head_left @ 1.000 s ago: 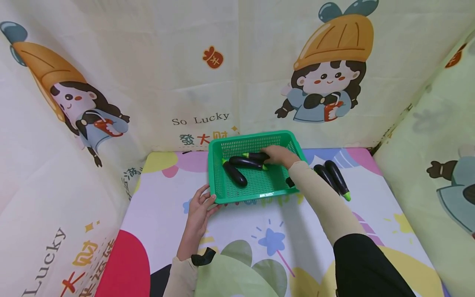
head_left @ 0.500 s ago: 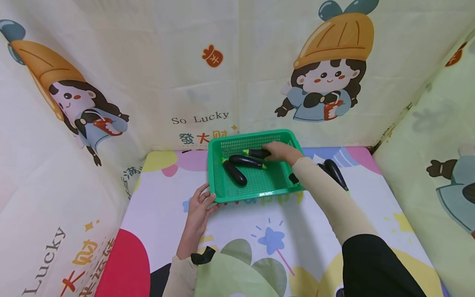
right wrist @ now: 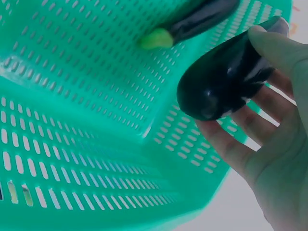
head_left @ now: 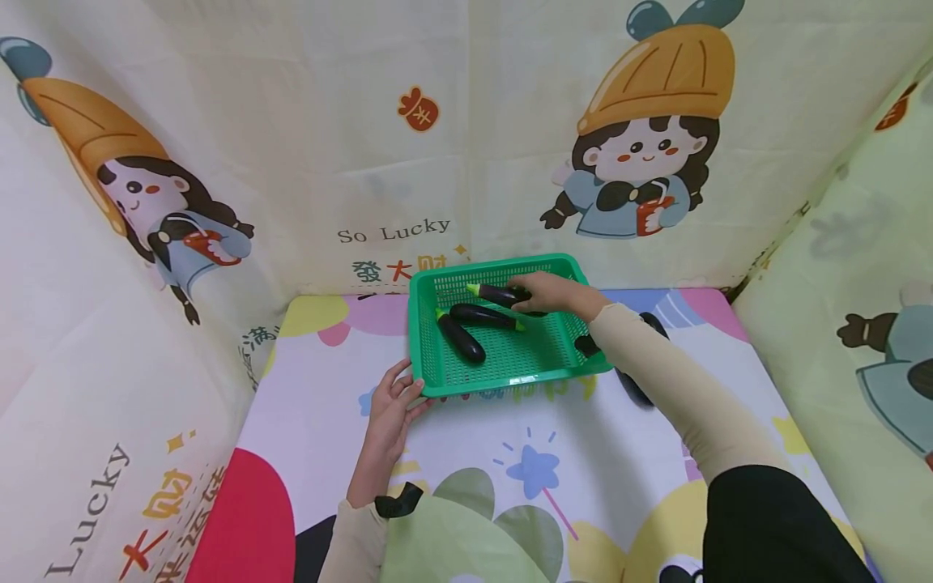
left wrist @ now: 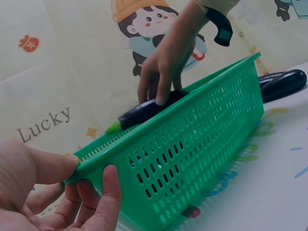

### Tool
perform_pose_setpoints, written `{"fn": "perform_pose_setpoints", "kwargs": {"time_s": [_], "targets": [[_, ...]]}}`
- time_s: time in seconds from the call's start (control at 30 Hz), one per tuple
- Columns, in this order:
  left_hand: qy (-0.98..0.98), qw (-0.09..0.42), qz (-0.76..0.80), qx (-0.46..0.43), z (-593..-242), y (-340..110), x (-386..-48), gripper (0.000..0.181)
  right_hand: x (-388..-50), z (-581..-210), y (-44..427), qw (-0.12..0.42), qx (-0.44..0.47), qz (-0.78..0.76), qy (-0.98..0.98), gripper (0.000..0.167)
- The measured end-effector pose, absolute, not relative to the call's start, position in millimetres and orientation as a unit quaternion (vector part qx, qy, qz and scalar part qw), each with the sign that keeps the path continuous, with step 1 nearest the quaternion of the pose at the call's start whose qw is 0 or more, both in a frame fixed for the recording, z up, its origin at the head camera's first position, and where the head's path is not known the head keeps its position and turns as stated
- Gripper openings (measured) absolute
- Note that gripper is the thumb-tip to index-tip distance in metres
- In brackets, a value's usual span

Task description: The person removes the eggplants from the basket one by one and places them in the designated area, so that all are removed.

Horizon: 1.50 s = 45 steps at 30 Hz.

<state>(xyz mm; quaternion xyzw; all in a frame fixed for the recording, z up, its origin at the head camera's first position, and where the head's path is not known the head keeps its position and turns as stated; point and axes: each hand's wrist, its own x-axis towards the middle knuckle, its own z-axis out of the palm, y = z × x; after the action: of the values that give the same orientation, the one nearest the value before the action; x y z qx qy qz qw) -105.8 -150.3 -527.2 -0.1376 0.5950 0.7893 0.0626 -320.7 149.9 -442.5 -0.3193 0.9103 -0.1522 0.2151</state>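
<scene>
A green plastic basket point(head_left: 525, 363) with slotted walls stands at the back of the table. My left hand point(head_left: 391, 409) holds its near left corner; in the left wrist view the thumb presses the rim point(left wrist: 91, 166) from above, with fingers below and against the wall. Inside the basket my right hand point(head_left: 547, 293) grips a dark purple eggplant point(head_left: 497, 295), its green stem end pointing left. The right wrist view shows thumb and fingers round this eggplant point(right wrist: 211, 91), raised above the basket floor. Two more eggplants lie in the basket, one slanted point(head_left: 461, 338) and one nearly crosswise point(head_left: 484, 317).
To the right of the basket, eggplants point(head_left: 632, 389) lie on the patterned tablecloth point(head_left: 481, 437), partly hidden by my right sleeve point(head_left: 656, 385). Printed cloth walls point(head_left: 503, 162) rise close behind the basket and at both sides.
My right hand has lifted the eggplant slightly off the basket floor and tilted it, stem end moving up and left. The right forearm has swung rightward, covering more of the eggplants outside. The left hand stays put.
</scene>
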Motion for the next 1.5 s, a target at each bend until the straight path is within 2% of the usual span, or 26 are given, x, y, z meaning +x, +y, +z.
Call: {"fn": "perform_pose_setpoints", "kwargs": {"time_s": [0.4, 0.7, 0.9, 1.03, 1.27, 1.5], "targets": [[0.598, 0.06, 0.788, -0.138, -527, -150, -106, 0.057, -301, -423, 149, 0.232, -0.335, -0.203, 0.89, 0.055], [0.599, 0.061, 0.787, -0.135, -529, -150, -105, 0.057, -290, -416, 158, 0.255, -0.294, -0.292, 0.874, 0.057], [0.595, 0.06, 0.79, -0.135, -529, -150, -105, 0.058, -282, -409, 161, 0.269, -0.29, -0.348, 0.85, 0.051], [0.595, 0.059, 0.79, -0.135, -530, -150, -105, 0.058, -280, -409, 166, 0.274, -0.285, -0.371, 0.84, 0.048], [0.595, 0.056, 0.79, -0.134, -530, -149, -105, 0.057, -273, -409, 178, 0.322, -0.257, -0.434, 0.801, 0.052], [0.591, 0.053, 0.793, -0.136, -530, -149, -105, 0.057, -272, -413, 197, 0.33, -0.228, -0.465, 0.789, 0.053]]}}
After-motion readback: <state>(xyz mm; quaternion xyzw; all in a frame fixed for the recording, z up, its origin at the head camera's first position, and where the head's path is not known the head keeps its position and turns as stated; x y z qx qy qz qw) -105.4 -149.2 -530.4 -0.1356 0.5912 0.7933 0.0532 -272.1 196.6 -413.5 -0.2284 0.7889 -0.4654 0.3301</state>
